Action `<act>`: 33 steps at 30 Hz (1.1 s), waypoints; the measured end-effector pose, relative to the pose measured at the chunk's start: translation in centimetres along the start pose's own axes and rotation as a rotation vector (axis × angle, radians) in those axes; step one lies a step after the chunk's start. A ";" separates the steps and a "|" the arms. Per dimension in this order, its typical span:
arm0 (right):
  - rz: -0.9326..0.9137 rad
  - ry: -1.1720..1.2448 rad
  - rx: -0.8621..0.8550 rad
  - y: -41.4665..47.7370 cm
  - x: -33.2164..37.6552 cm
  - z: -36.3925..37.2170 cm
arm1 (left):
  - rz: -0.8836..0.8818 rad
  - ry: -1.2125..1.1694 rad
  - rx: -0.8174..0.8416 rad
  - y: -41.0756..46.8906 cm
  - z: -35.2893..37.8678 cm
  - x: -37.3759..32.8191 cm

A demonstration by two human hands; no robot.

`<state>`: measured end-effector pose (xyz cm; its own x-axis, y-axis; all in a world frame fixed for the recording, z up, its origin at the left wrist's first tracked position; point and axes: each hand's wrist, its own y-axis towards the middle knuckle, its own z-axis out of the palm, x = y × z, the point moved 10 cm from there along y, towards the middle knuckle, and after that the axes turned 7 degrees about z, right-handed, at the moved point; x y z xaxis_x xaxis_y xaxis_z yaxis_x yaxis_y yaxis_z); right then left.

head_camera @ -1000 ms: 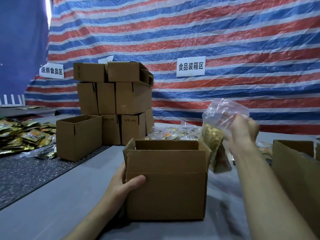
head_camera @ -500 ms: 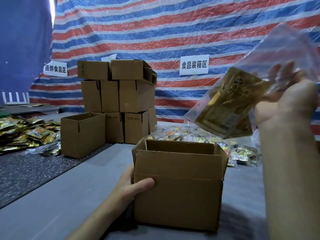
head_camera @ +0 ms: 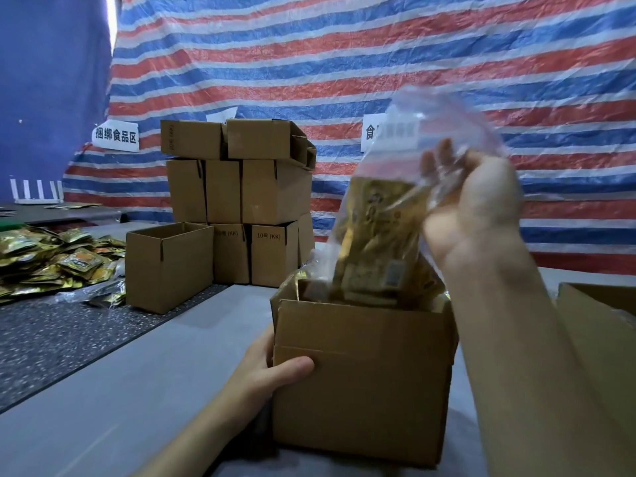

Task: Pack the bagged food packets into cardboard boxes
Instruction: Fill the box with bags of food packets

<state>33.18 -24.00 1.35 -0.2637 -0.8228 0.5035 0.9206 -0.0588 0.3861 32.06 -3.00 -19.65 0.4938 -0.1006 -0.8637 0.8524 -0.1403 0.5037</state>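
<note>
An open cardboard box [head_camera: 364, 380] stands on the grey table in front of me. My left hand [head_camera: 272, 370] grips its left front corner, thumb across the front wall. My right hand [head_camera: 471, 208] holds the top of a clear plastic bag of gold food packets [head_camera: 375, 249] upright above the box. The bag's lower end dips into the box opening. The fingers of that hand curl round the crumpled bag top.
A stack of closed cardboard boxes [head_camera: 241, 197] rises behind, with one open box [head_camera: 168, 266] to its left. Loose gold packets [head_camera: 55, 263] are piled at the far left on a dark mat. Another open box [head_camera: 599, 325] sits at the right edge.
My right hand has brought the bag down from high at the right, turned it upright, and its bottom now enters the box. My left hand keeps its grip on the box.
</note>
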 end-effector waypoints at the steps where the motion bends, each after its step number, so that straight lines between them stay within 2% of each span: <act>1: 0.030 -0.048 -0.045 0.1 -0.8 -0.2 | 0.014 -0.005 -0.014 0.1 -0.2 0.1; 3: 0.172 -0.321 -0.035 -0.1 -3.1 0.4 | 0.012 -0.007 -0.035 0.0 -0.4 0.2; 6: 0.339 -0.813 0.161 -0.6 -6.3 1.2 | -0.001 -0.025 -0.062 -0.1 -0.7 0.3; 9: 0.290 -1.407 0.262 -1.1 -7.2 0.9 | -0.027 -0.015 -0.075 -0.1 -0.8 0.4; 11: 0.286 -1.580 0.287 -1.2 -7.8 0.8 | -0.043 -0.005 -0.083 -0.1 -0.9 0.5; 16: 0.325 -1.699 0.405 -1.5 -8.3 0.4 | -0.066 0.016 -0.070 -0.1 -0.8 0.5; 18: 0.327 -1.693 0.404 -1.6 -8.0 0.3 | -0.064 0.007 -0.066 -0.1 -0.7 0.4; 20: 0.269 -1.610 0.347 -1.2 -7.0 0.6 | -0.054 -0.001 -0.070 -0.2 -0.6 0.3; 24: 0.162 -1.263 0.263 -1.2 -4.0 1.9 | -0.034 -0.008 -0.062 -0.1 -0.6 0.1; 26: 0.099 -1.238 0.264 -1.1 -2.5 2.3 | -0.037 -0.018 -0.067 -0.1 -0.6 0.3; 28: 0.132 -1.366 0.310 -1.1 -2.2 1.9 | -0.037 -0.042 -0.068 0.0 -0.6 0.4; 33: 0.491 -1.842 0.387 -1.6 -4.3 -2.7 | -0.032 -0.056 -0.061 0.0 -0.5 0.3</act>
<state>33.63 -21.94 -3.53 -0.2117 0.7949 0.5686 0.9613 0.2743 -0.0255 32.25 -2.58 -19.94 0.4573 -0.1524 -0.8761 0.8772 -0.0846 0.4726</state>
